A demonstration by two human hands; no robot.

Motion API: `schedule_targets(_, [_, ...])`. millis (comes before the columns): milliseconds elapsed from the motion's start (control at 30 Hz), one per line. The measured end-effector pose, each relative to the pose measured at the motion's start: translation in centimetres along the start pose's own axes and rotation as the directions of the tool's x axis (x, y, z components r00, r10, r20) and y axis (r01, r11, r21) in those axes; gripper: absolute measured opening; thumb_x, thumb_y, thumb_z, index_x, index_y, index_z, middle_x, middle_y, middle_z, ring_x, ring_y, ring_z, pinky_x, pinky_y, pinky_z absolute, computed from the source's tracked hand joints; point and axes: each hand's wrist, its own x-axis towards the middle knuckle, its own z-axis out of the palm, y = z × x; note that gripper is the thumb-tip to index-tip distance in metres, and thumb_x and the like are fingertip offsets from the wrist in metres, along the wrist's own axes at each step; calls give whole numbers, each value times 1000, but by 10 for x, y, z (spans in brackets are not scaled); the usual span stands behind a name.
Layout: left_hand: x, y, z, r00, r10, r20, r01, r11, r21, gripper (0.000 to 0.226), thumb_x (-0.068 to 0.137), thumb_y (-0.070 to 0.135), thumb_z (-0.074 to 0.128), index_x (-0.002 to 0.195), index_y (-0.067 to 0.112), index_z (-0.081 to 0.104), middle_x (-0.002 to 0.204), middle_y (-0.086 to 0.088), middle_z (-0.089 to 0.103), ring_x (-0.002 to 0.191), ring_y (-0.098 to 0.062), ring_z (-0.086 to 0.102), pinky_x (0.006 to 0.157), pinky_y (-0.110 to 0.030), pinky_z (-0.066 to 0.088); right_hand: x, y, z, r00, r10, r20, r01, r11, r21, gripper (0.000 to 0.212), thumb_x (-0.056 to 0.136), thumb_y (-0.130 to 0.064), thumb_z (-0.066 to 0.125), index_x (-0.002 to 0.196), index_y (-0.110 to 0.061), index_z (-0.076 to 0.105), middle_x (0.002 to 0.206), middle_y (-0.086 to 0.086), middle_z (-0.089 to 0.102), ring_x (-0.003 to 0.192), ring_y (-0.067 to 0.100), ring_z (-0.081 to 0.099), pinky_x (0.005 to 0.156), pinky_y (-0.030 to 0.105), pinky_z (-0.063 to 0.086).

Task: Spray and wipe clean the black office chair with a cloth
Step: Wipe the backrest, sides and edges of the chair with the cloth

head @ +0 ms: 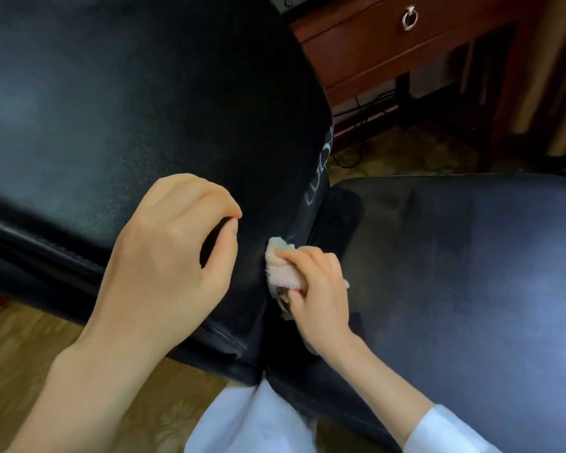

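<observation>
The black office chair fills the view: its backrest (128,103) spans the left and top, its seat (471,273) lies at the right. My right hand (317,289) grips a bunched pale pink cloth (280,266) and presses it into the crease where the backrest meets the seat. My left hand (174,243) hovers over the lower backrest, fingers curled with thumb and fingertip nearly meeting, holding nothing. White scribble marks (321,171) run along the backrest's right edge. No spray bottle is in view.
A dark wooden desk (373,50) with a ring-pull drawer stands behind the chair at the top right, with cables (356,132) on the floor under it. Patterned beige carpet (30,348) shows at the lower left. White clothing (252,420) is at the bottom.
</observation>
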Motion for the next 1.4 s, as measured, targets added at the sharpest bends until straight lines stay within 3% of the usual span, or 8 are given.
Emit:
schedule_targets(200, [16, -9, 14, 992, 60, 110, -67, 996, 62, 16, 90, 16, 53, 94, 9, 67, 98, 1, 63, 103, -23, 56, 89, -28, 44, 64, 36, 21, 995, 93, -36, -94, 995, -37, 53, 74, 2, 55, 119, -25, 58, 115, -8, 56, 100, 15, 42, 81, 25, 37])
schedule_targets(333, [20, -17, 21, 978, 128, 165, -145, 985, 97, 16, 89, 15, 53, 92, 7, 67, 98, -1, 63, 102, -26, 56, 87, -38, 46, 92, 55, 21, 974, 209, -89, -213, 977, -32, 52, 77, 2, 52, 121, -26, 57, 118, -4, 57, 103, 23, 46, 83, 28, 37])
schedule_targets(533, [15, -16, 21, 980, 166, 108, -178, 978, 107, 17, 90, 12, 54, 92, 4, 68, 97, -5, 65, 103, -29, 57, 92, -39, 45, 37, 25, 28, 985, 169, -23, -167, 983, 77, 53, 74, 5, 52, 117, -24, 59, 115, -9, 56, 98, 14, 42, 80, 22, 33])
schedule_targets(667, [9, -12, 21, 981, 168, 93, -178, 978, 105, 18, 91, 12, 53, 92, 3, 68, 97, -6, 65, 103, -30, 56, 93, -39, 45, -31, -10, 28, 996, 79, -36, -71, 979, 189, 45, 72, 0, 52, 107, -29, 57, 105, -13, 57, 88, 12, 45, 76, 24, 38])
schedule_targets(833, [-1, -13, 15, 980, 180, 86, -190, 972, 139, 17, 90, 10, 53, 93, 2, 68, 98, -7, 66, 104, -31, 56, 94, -40, 46, -86, -41, 20, 997, 58, -53, -45, 975, 220, 42, 76, -10, 56, 109, -36, 56, 112, -20, 53, 102, 7, 48, 79, 29, 45])
schedule_targets(1033, [-14, -27, 3, 975, 191, 110, -210, 957, 201, 21, 91, 11, 51, 94, 1, 69, 99, -8, 67, 108, -33, 57, 96, -44, 46, -82, -74, 9, 989, -25, -148, 49, 985, 164, 44, 75, -11, 60, 110, -38, 55, 115, -18, 52, 106, 5, 46, 75, 24, 44])
schedule_targets(1167, [-16, -27, -3, 971, 210, 115, -231, 950, 212, 19, 89, 9, 53, 94, 1, 70, 99, -9, 67, 108, -34, 58, 96, -44, 45, -68, -80, -1, 983, -81, -166, 108, 981, 161, 42, 76, -7, 56, 109, -32, 59, 113, -13, 56, 103, 10, 48, 81, 24, 41])
schedule_targets(1400, [-14, -14, 9, 961, 232, 152, -255, 954, 156, 17, 87, 9, 55, 92, 4, 70, 98, -5, 67, 107, -31, 58, 97, -40, 44, -43, -33, 14, 984, 57, -169, -34, 990, 138, 47, 70, -7, 49, 108, -33, 60, 111, -21, 53, 98, 10, 46, 83, 14, 35])
